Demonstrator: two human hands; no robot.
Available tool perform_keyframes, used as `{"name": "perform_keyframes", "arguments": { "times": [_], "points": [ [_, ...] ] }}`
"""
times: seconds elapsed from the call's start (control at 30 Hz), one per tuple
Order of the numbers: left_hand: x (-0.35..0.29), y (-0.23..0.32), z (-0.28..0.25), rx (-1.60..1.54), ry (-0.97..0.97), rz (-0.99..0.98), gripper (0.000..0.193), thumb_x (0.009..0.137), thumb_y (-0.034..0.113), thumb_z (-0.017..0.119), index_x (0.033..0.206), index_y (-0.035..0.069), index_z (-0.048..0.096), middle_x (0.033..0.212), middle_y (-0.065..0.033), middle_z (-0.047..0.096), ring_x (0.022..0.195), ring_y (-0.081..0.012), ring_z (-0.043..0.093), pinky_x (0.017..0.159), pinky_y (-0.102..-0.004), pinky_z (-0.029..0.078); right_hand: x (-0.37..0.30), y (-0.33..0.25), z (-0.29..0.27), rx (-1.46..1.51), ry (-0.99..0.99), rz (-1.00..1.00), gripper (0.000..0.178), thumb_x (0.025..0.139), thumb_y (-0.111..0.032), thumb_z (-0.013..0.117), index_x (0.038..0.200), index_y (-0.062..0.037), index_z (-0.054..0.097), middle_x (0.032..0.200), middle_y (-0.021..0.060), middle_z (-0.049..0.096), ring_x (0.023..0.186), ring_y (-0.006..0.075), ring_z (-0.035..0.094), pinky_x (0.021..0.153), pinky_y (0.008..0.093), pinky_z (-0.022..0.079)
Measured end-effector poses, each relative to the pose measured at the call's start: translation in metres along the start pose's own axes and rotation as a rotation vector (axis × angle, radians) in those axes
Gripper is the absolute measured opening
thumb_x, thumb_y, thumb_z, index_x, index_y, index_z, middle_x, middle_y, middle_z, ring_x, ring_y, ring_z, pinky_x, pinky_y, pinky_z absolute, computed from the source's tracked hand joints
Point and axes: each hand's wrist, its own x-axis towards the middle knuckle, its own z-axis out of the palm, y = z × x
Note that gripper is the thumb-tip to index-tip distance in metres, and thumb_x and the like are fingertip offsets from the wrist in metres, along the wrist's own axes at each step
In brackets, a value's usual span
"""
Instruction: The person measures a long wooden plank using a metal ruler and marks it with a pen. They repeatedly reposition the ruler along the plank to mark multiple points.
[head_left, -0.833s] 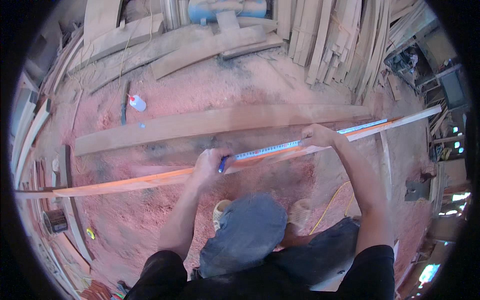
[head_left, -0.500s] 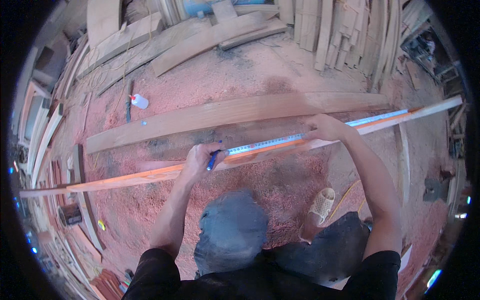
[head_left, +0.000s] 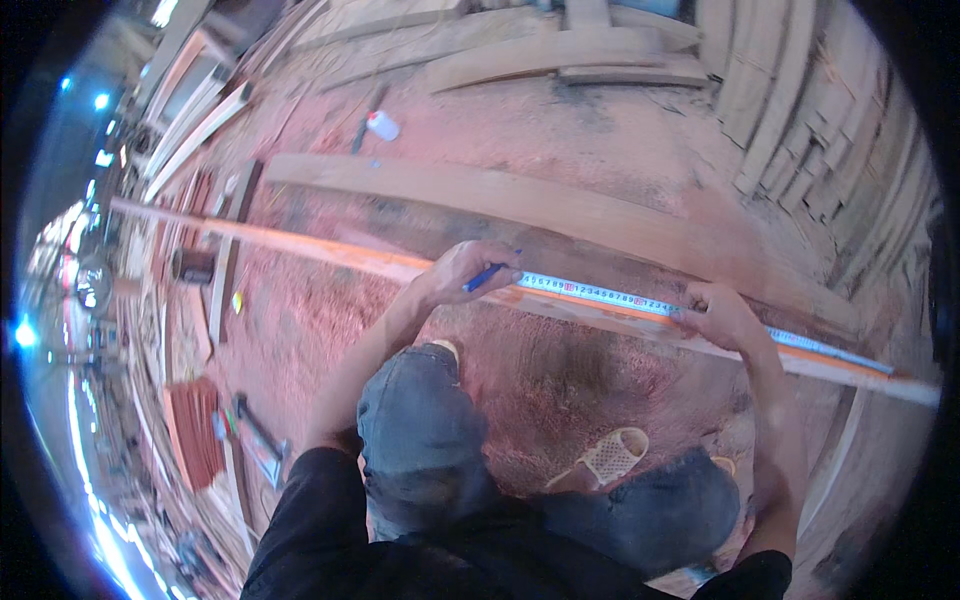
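Observation:
A long, narrow wooden strip (head_left: pixel 330 250) with an orange-looking edge runs across in front of me, from the upper left to the lower right. Along its right part lies a pale measuring tape (head_left: pixel 600 293) with dark markings. My left hand (head_left: pixel 462 266) is closed around a blue pen (head_left: pixel 487 277) and rests on the strip at the near end of the visible tape; whether its fingers also pinch the tape is hidden. Farther right, my right hand (head_left: pixel 722 316) is closed over the tape and the strip's edge, fingers bent, with tape showing on both sides of it.
Beyond the strip lies a wide plank (head_left: pixel 480 195) on the reddish, dusty floor. A white bottle (head_left: pixel 382 125) stands past it. Stacked boards (head_left: pixel 810 100) fill the far right. At left are a dark can (head_left: pixel 192 265), reddish wood pieces (head_left: pixel 190 430) and a hammer-like tool (head_left: pixel 258 430).
The whole view has turned, so the strip now slopes down to the right and more of the left side shows. Both hands stay on the strip; the pen lies flatter in my left hand.

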Motion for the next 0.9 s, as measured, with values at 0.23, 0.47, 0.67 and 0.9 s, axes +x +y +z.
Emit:
{"name": "perform_keyframes", "arguments": {
  "times": [0.23,0.47,0.67,0.9],
  "points": [
    [0.0,0.021,0.006,0.006,0.114,-0.155,0.017,0.101,0.019,0.073,0.1,0.002,0.072,0.085,-0.0203,0.068,0.08,-0.0383,0.069,0.077,-0.0446,0.055,-0.01,-0.019,-0.006,-0.062,0.035,-0.04,0.036,0.089,-0.039,0.079,0.09,-0.0037,0.075,0.089,0.0199,0.076,0.084,0.0349,0.075,0.08,0.0472,0.057],
    [-0.009,0.017,0.003,-0.1,0.094,-0.243,0.012,0.096,0.012,0.075,0.101,0.001,0.072,0.087,-0.018,0.07,0.08,-0.0362,0.068,0.072,-0.0438,0.052,-0.004,-0.019,-0.002,-0.061,0.027,-0.064,0.034,0.088,-0.036,0.082,0.09,-0.0027,0.075,0.086,0.0181,0.076,0.08,0.0322,0.074,0.077,0.0447,0.057],
    [-0.007,0.0,-0.004,-0.04,0.068,-0.031,0.013,0.099,0.013,0.075,0.102,0.002,0.07,0.092,-0.0152,0.067,0.084,-0.0333,0.064,0.077,-0.0413,0.052,-0.002,-0.021,-0.004,-0.015,0.017,-0.05,0.036,0.088,-0.033,0.084,0.086,0.0004,0.07,0.077,0.0123,0.07,0.071,0.0228,0.065,0.069,0.0406,0.052],
    [-0.009,-0.005,-0.001,-0.007,0.14,0.026,0.012,0.095,0.021,0.074,0.099,0.009,0.073,0.091,-0.0167,0.07,0.087,-0.0407,0.068,0.075,-0.0488,0.053,0.004,-0.029,-0.01,-0.003,-0.052,0.004,0.031,0.093,-0.026,0.083,0.083,-0.0015,0.067,0.071,0.0028,0.062,0.067,0.0125,0.053,0.062,0.0354,0.046]
  ]
}}
